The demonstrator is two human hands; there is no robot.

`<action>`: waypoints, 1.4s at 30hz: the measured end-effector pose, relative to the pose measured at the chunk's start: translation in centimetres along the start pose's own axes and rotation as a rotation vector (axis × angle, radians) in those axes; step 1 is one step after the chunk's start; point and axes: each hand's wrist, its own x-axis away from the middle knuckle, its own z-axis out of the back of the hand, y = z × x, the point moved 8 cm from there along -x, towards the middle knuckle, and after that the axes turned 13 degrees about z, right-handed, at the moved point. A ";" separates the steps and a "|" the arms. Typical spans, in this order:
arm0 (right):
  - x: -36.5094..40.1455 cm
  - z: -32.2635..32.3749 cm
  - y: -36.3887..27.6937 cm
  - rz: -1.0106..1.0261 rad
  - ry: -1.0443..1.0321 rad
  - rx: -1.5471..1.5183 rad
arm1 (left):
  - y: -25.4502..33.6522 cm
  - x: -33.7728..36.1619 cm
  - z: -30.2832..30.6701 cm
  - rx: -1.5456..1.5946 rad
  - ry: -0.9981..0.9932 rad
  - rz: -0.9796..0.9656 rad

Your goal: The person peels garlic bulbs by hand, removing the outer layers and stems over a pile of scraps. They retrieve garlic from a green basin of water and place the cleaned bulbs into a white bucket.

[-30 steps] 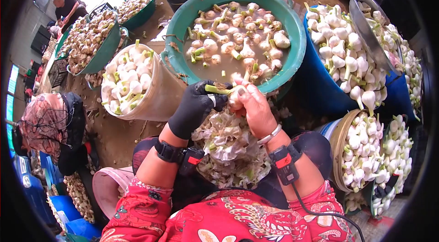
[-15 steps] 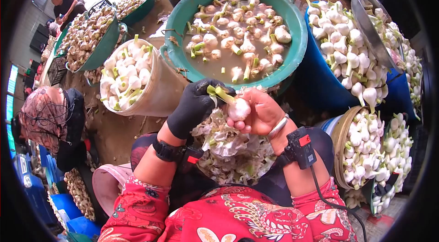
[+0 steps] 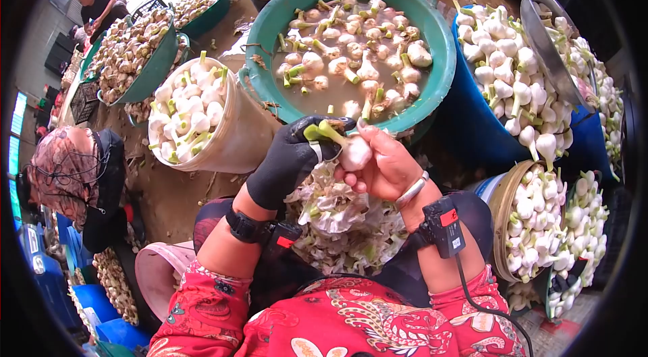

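Observation:
In a black glove, my left hand (image 3: 291, 154) is closed around the green-stemmed end of a garlic bulb (image 3: 356, 153). My bare right hand (image 3: 390, 167) has its thumb and curled fingers on the white bulb itself from the other side. Part of the stem is hidden by the glove. Below both hands lies a heap of papery garlic skins (image 3: 344, 222) between my knees. Just beyond my hands is a green tub (image 3: 260, 40) of murky water, with unpeeled garlic bulbs (image 3: 368, 67) floating in it.
Peeled garlic fills a white bucket (image 3: 236, 134) at left, a blue barrel (image 3: 472, 117) at right and a beige-rimmed bucket (image 3: 503, 218) near my right knee. A metal basin (image 3: 543, 40) leans over the barrel. A person in a patterned head covering (image 3: 61, 171) sits at left; another person (image 3: 101, 6) bends farther back.
My right thumb has lifted from the bulb's side towards its top near the stem. The bulb has shifted and turned slightly in my fingers.

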 end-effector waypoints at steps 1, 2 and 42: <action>0.0 0.0 -0.2 -0.003 0.033 0.082 | -0.5 -0.3 0.4 0.002 0.003 -0.001; 0.0 0.8 -0.9 0.102 0.153 0.188 | -0.9 -0.7 0.8 -0.030 0.038 0.037; 1.4 -2.7 0.7 -0.042 -0.302 0.790 | 2.0 0.2 2.9 -0.230 0.117 -0.326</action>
